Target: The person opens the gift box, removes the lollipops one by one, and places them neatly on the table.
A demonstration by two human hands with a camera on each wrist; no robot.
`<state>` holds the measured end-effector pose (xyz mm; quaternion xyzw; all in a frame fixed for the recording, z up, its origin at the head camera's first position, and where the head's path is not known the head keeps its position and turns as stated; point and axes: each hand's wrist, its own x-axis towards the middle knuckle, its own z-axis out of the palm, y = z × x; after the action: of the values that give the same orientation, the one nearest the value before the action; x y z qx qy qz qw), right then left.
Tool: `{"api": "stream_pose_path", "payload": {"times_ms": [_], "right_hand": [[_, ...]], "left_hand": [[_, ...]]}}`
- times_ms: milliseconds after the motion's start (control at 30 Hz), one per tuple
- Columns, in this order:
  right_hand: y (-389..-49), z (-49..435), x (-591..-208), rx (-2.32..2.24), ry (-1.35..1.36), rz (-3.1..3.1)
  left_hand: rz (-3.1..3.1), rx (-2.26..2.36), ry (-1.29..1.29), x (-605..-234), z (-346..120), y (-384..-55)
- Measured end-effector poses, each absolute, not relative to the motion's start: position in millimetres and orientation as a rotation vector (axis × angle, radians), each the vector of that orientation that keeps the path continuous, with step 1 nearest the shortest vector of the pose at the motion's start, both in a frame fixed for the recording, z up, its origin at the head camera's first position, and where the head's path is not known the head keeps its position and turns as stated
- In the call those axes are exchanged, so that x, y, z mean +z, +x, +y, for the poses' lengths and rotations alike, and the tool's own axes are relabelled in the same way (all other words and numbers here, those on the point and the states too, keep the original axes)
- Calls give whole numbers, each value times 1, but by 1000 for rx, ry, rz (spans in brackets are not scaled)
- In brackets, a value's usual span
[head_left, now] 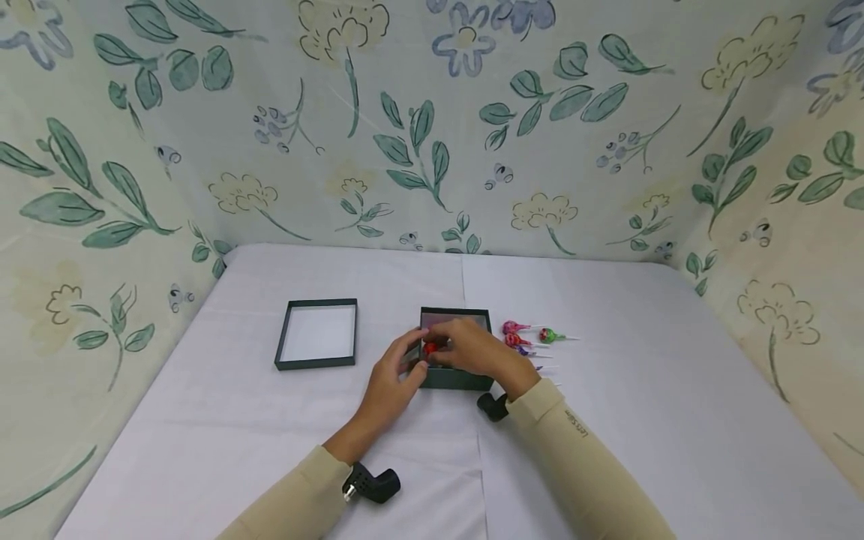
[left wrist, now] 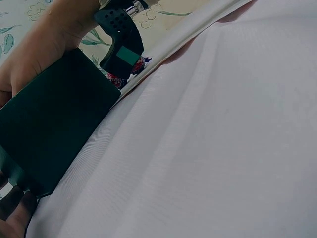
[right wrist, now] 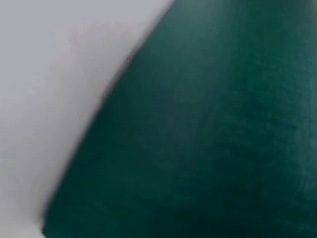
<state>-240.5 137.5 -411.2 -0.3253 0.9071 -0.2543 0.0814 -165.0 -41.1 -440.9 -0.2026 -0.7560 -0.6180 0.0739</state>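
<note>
Sleeves (head_left: 594, 465) nearest me, my right hand (head_left: 467, 346) pinches a red lollipop (head_left: 430, 348) inside the box (head_left: 455, 379), my left hand (head_left: 393, 381) gripping its side

The head view looks forward and down across the surface (head_left: 641, 442); both wrist views face the green box (head_left: 456, 379) it shows, the right one closest.

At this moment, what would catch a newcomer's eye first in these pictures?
First, the dark green box near the middle: the left hand holds its left side, while the right hand seems to pinch a red item there. Next come the bright lollipops right of the box, the dark frame lying to its left, and the flowered cloth behind.
</note>
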Motion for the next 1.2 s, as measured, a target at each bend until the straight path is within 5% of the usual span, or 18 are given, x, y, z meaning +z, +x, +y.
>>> {"api": "stream_pose_path", "payload": {"times_ms": [633,1200], "right_hand": [[-231,154,-381,-833,-981,2879],[-210,208,-356,-860,-941,3113]], "left_hand": [[-2289,-1836,-589,-441,-36,-164],[-2307,-1759,-561,-479,-39,-184]]}}
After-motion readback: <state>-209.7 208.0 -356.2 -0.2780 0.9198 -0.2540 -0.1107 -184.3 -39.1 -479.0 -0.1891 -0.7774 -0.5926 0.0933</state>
